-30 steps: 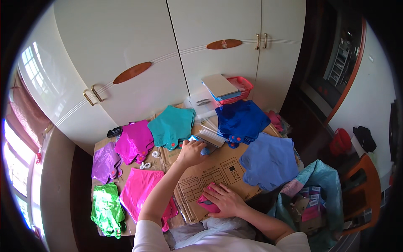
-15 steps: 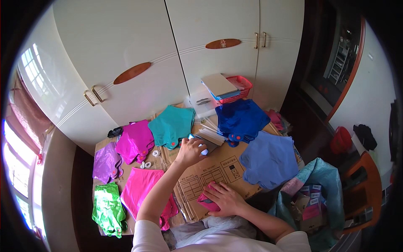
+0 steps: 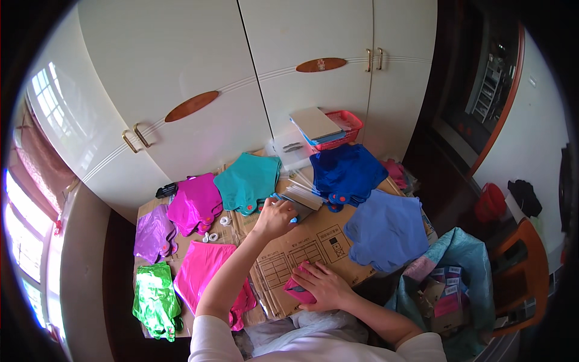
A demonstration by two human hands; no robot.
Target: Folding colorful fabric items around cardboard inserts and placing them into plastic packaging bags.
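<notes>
My left hand (image 3: 277, 218) is closed around a small blue thing, mostly hidden under the fingers, beside a row of white cards (image 3: 303, 196) in a dark holder. Near the front edge of the cardboard, my right hand (image 3: 324, 286) presses down on a folded pink cloth bundle (image 3: 297, 291), its fingers over the top. A pile of bright pink fabric pieces (image 3: 202, 268) lies left of my left forearm. To the right of both hands spreads a pile of light blue fabric pieces (image 3: 389, 232).
Teal (image 3: 246, 178), magenta (image 3: 192, 202), lilac (image 3: 154, 234), shiny green (image 3: 155, 298) and dark blue (image 3: 348, 172) fabric piles ring the cardboard (image 3: 280, 262). Small white rolls (image 3: 211, 236) lie between piles. A red basket (image 3: 347, 130) stands at the back. A lined bag (image 3: 449, 250) holds labelled packets at right.
My left hand has shifted slightly over the small blue thing, covering more of it. The right hand and the pink bundle stay in place.
</notes>
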